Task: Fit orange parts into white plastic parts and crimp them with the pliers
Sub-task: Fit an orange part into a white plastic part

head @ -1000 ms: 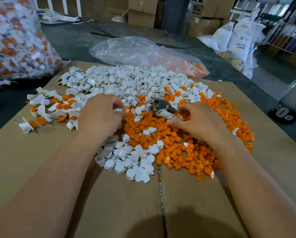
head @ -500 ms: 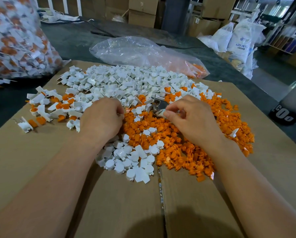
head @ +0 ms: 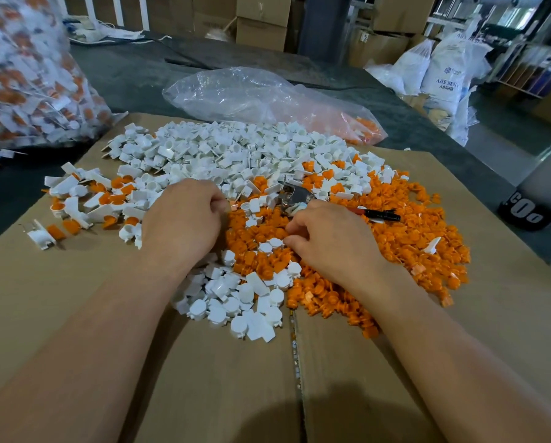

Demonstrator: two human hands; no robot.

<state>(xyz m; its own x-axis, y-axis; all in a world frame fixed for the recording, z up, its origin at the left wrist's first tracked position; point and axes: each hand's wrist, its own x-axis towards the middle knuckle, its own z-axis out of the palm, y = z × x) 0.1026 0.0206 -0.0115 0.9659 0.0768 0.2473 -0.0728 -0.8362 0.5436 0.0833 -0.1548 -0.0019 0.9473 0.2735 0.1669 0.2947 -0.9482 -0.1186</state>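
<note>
Pliers lay where orange parts met white parts, just beyond the right hand, which was curled among the orange; whether it gripped anything could not be told. Left hand pinched a small part. Stray pieces crowding the pliers might foul the crimp.

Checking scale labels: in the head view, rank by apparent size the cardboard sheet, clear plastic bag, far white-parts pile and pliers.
1. cardboard sheet
2. white-parts pile and clear plastic bag: too alike to rank, and the bag lies farther off
3. pliers, partly hidden by the right hand
</note>
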